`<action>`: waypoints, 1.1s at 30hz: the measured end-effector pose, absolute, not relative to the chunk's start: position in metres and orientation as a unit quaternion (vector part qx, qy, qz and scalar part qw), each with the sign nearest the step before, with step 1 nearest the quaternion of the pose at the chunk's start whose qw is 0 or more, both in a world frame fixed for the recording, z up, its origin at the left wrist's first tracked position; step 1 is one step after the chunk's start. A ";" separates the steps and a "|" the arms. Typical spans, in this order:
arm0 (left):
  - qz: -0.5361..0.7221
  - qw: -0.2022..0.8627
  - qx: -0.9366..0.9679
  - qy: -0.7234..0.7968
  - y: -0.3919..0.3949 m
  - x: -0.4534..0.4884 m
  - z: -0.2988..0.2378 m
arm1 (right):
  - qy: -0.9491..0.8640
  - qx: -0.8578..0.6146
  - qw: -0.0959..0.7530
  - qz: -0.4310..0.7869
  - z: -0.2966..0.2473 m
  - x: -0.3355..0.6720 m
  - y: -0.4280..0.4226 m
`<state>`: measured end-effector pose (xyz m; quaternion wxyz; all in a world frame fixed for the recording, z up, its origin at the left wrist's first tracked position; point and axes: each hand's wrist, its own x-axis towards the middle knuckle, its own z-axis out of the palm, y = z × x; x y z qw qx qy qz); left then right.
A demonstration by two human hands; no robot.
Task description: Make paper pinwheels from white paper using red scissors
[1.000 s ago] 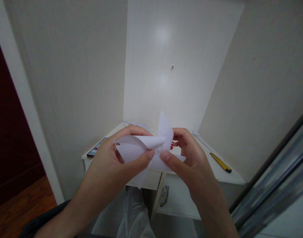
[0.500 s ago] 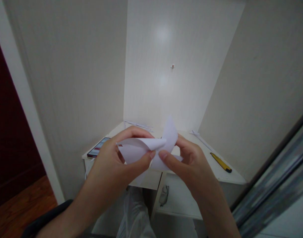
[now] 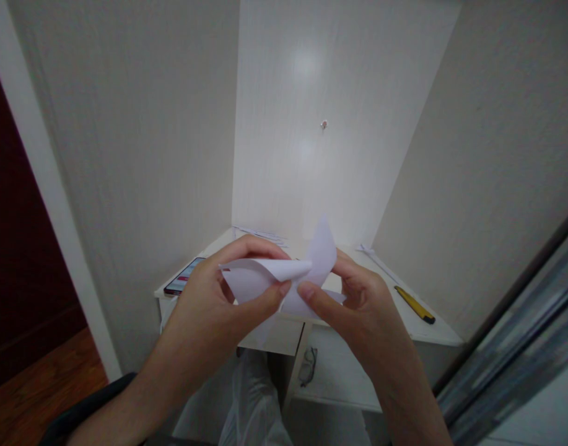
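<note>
Both hands hold a folded piece of white paper (image 3: pixel 265 279) in the air in front of a small white desk (image 3: pixel 427 331). My left hand (image 3: pixel 218 306) curls round the paper's left side, thumb pinching its middle. My right hand (image 3: pixel 353 310) grips the right side, thumb beside the left thumb, fingers behind an upright pointed flap (image 3: pixel 323 251).
On the desk lie a phone (image 3: pixel 184 276) at the left edge, a yellow utility knife (image 3: pixel 414 303) at the right, and paper strips (image 3: pixel 260 234) near the back wall. Glasses (image 3: pixel 306 367) rest on a lower shelf. Walls close in on three sides.
The right hand's fingers have closed in behind the upright flap, which has shifted slightly right and lower. The left hand has barely moved.
</note>
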<state>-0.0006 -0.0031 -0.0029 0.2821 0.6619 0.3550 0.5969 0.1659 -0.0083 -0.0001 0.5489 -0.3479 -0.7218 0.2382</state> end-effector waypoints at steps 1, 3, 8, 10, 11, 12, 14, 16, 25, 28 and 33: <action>0.597 0.281 0.662 0.356 -0.003 -0.001 -0.003 | -0.723 -0.346 0.549 0.237 0.000 0.166 -0.008; 0.594 0.284 0.661 0.361 -0.004 -0.001 -0.003 | -0.725 -0.341 0.551 0.235 0.000 0.166 -0.009; 0.594 0.291 0.650 0.375 -0.005 -0.001 -0.003 | -0.724 -0.342 0.551 0.234 0.002 0.165 -0.009; 0.595 0.289 0.647 0.379 -0.005 -0.001 -0.003 | -0.720 -0.347 0.553 0.235 0.002 0.163 -0.009; 0.597 0.290 0.645 0.378 -0.005 0.000 -0.003 | -0.718 -0.350 0.555 0.232 0.002 0.163 -0.010; 0.599 0.295 0.643 0.375 -0.004 0.000 -0.003 | -0.715 -0.354 0.558 0.229 0.002 0.162 -0.010; 0.604 0.322 0.633 0.361 -0.003 0.002 -0.004 | -0.704 -0.367 0.566 0.222 0.001 0.162 -0.011; 0.610 0.369 0.614 0.339 -0.002 0.003 -0.006 | -0.693 -0.386 0.570 0.212 0.000 0.161 -0.011; 0.660 0.438 0.544 0.276 -0.006 -0.002 -0.027 | -0.660 -0.414 0.593 0.205 -0.006 0.166 -0.003; 0.680 0.385 0.551 0.292 -0.004 -0.006 -0.033 | -0.655 -0.415 0.594 0.212 -0.007 0.166 -0.001; 0.700 0.339 0.561 0.284 -0.005 -0.002 -0.032 | -0.653 -0.413 0.591 0.232 -0.007 0.165 -0.001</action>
